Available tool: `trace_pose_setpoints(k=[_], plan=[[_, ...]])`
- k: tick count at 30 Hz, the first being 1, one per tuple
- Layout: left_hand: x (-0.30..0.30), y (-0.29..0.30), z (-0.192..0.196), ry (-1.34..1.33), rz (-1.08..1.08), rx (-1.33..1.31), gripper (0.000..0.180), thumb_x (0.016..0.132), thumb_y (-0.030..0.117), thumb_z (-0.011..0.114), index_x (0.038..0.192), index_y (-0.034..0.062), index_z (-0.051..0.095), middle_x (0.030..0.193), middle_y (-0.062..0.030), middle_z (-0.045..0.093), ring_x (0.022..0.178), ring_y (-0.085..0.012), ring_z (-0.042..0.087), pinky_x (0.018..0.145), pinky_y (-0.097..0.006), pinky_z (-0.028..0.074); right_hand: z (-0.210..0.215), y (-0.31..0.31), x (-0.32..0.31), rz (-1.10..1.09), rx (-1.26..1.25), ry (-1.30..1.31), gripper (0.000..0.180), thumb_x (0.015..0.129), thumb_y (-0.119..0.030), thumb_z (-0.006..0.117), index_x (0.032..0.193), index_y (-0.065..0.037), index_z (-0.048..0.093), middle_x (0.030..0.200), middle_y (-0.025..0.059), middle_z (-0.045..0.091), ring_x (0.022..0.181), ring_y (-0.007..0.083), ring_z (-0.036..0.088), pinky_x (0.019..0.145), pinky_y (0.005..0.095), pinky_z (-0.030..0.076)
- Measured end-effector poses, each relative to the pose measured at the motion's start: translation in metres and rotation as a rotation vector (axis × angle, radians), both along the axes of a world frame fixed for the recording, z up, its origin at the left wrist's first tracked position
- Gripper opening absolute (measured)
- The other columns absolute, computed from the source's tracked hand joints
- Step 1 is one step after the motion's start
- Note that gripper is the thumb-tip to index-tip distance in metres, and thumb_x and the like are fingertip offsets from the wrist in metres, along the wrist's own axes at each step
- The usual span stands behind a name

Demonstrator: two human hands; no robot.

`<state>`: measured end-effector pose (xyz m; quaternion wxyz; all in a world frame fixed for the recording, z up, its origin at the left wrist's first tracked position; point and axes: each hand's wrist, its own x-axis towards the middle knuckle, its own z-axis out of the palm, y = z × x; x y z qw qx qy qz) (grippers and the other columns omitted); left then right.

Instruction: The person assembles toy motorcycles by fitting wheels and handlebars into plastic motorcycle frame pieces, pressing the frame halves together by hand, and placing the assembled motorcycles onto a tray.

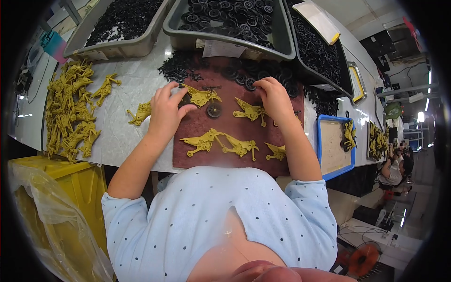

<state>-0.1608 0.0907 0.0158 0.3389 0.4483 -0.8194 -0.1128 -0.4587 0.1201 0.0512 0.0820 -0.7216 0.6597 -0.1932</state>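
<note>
My left hand (165,107) hovers over the left part of a dark red mat (206,160), its thumb and fingers apart. By its fingertips lies a yellow plastic toy motorcycle body (203,96) with a thin black part along its top edge. Just below that body is a loose black wheel (214,110). At the near edge of the wheel pile, my right hand (276,99) has its fingertips drawn together at the rim of a black wheel (250,84). Beneath its palm side rests another yellow body (249,111). More yellow bodies (240,146) lie nearer to me.
A heap of yellow bodies (70,110) covers the table's left end. Behind the mat stand a grey bin (230,42) of wheels and two bins of small black parts. A blue-rimmed tray (336,160) sits at right, a yellow crate (84,181) at lower left.
</note>
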Motion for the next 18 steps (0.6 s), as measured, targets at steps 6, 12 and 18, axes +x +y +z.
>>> trace_pose_setpoints(k=[6, 12, 18], plan=[[-0.037, -0.032, 0.012, 0.052, -0.165, -0.038, 0.031, 0.077, 0.015, 0.073, 0.106, 0.0038, 0.068, 0.108, -0.0099, 0.064, 0.099, -0.0297, 0.056, 0.087, -0.039, 0.046, -0.019, -0.017, -0.006, 0.09, -0.071, 0.067, 0.034, 0.077, -0.001, 0.068, 0.111, -0.002, 0.062, 0.107, 0.0139, 0.063, 0.1, 0.0326, 0.061, 0.086, 0.0381, 0.05], [-0.103, -0.067, 0.006, -0.05, -0.196, 0.079, 0.036, 0.078, 0.015, 0.073, 0.112, 0.0043, 0.066, 0.108, -0.012, 0.065, 0.102, -0.0317, 0.057, 0.09, -0.04, 0.046, 0.007, 0.0, -0.002, 0.02, -0.001, 0.002, 0.041, 0.072, -0.005, 0.075, 0.11, -0.002, 0.061, 0.103, 0.0129, 0.061, 0.094, 0.0305, 0.06, 0.082, 0.0373, 0.051], [-0.114, -0.072, -0.004, -0.173, -0.18, 0.11, 0.042, 0.077, 0.017, 0.074, 0.116, 0.0055, 0.065, 0.108, -0.0123, 0.064, 0.106, -0.032, 0.055, 0.091, -0.043, 0.044, 0.028, 0.064, -0.015, 0.067, 0.142, -0.072, 0.042, 0.072, -0.007, 0.077, 0.111, -0.004, 0.062, 0.106, 0.0115, 0.06, 0.093, 0.0292, 0.061, 0.08, 0.0362, 0.051]])
